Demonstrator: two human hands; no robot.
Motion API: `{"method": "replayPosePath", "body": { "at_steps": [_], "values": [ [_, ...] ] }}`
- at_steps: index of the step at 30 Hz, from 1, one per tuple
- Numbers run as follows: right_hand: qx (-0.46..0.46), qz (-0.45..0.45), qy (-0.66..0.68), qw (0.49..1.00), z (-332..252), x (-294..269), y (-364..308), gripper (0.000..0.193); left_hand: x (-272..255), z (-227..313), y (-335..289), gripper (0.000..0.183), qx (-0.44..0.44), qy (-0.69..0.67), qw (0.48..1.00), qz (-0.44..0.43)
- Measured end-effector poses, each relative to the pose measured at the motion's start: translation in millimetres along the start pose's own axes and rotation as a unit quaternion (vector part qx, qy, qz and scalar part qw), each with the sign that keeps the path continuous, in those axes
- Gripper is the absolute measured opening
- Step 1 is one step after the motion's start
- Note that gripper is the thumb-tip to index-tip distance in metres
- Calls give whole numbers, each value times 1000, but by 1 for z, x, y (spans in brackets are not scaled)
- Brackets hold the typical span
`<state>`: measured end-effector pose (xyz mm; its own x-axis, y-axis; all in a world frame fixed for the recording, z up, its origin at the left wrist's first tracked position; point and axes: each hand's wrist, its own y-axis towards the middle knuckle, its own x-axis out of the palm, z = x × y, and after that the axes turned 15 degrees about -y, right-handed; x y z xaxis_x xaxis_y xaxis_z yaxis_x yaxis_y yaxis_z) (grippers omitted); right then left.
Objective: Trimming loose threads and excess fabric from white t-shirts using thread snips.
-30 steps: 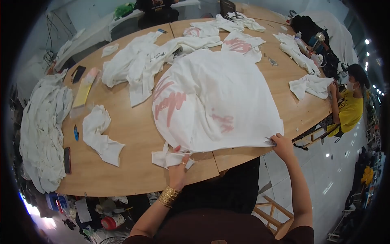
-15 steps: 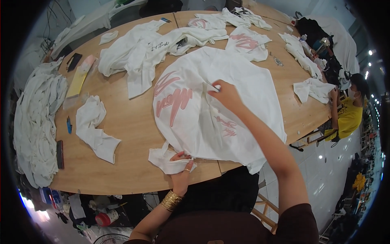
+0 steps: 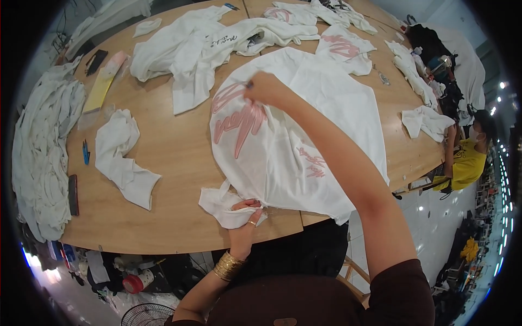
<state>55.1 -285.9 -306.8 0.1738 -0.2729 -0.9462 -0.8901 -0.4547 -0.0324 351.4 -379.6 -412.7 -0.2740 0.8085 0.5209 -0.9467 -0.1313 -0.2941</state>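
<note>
Right hand [image 3: 265, 88] now farther across shirt [image 3: 304, 136], fingertips hidden.

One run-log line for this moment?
left hand grips shirt hem | right hand on white T-shirt | wooden table

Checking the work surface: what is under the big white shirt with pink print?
The wooden table shows around the white shirt. Whatever else lies beneath is covered.
</note>
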Motion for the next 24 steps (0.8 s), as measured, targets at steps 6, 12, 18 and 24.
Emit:
{"method": "replayPosePath", "body": {
  "at_steps": [6,12,18,24],
  "values": [
    [101,-207,74,970,32,22,-111,23,-25,53,-23,34,-146,286,910,-263],
    [210,60,192,957,6,97,-177,24,30,105,44,28,10,313,930,-193],
    [250,96,105,958,22,112,-181,20,16,37,137,20,279,573,760,-127],
    [257,201,106,939,35,98,-196,22,7,47,135,14,21,203,975,-85]
  ]
}}
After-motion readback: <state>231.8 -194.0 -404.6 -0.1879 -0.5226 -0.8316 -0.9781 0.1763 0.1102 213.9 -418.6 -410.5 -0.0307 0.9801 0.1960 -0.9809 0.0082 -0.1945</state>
